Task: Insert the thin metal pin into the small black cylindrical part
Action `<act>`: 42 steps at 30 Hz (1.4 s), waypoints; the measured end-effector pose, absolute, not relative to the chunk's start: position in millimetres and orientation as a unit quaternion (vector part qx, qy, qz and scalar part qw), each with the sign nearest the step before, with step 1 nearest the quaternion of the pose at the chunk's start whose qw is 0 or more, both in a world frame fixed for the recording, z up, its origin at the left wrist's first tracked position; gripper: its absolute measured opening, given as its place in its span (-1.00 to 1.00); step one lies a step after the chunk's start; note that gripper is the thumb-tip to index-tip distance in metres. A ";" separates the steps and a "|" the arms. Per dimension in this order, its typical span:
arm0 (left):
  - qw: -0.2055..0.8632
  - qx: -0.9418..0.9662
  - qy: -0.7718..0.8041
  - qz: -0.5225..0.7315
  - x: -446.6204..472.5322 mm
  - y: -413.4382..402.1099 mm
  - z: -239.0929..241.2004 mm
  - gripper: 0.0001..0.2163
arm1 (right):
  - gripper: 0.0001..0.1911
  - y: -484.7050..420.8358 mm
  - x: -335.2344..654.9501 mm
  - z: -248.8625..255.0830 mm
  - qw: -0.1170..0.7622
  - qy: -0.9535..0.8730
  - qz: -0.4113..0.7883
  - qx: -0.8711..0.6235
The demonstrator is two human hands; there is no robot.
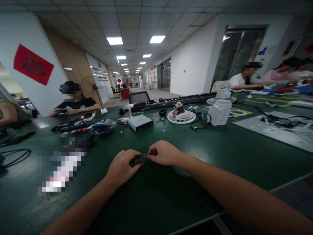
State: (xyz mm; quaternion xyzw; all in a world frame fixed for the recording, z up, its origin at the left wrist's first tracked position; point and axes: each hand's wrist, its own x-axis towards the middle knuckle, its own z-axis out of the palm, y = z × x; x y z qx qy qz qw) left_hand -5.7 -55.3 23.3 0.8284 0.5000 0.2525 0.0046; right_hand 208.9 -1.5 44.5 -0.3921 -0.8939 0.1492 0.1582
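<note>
My left hand [126, 165] is closed around a small dark block-like part [138, 159], gripped between thumb and fingers just above the green table. A thin, light, metallic-looking piece [144, 156] sticks out of its right end. The fingertips of my right hand [163, 152] pinch that piece at its outer tip. What exactly the part is, I cannot make out at this size. Beyond my hands lies a silver optical disc drive [140, 123] with a dark front.
A white round fan grille with a motor [180, 114] stands at the back, near a small black tray [163, 112] and a white plastic housing [220, 111]. Cloth and tools fill a bowl [104, 127] at left. A grey panel with cables [276, 127] lies right. Other people sit around the table.
</note>
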 end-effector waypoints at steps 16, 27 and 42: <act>0.026 0.760 0.600 0.247 -12.6 -47.3 19.4 -0.74 | -0.76 10.0 195.2 24.1 0.194 -0.868 0.192 -0.414; 0.035 0.814 0.489 0.311 -10.1 -52.0 17.6 -0.72 | -0.89 3.5 195.5 29.5 0.318 -0.856 0.268 -0.308; 0.049 0.852 0.372 0.366 -14.7 -54.8 19.1 -0.76 | -0.80 -2.8 197.3 32.1 0.305 -0.888 0.155 -0.308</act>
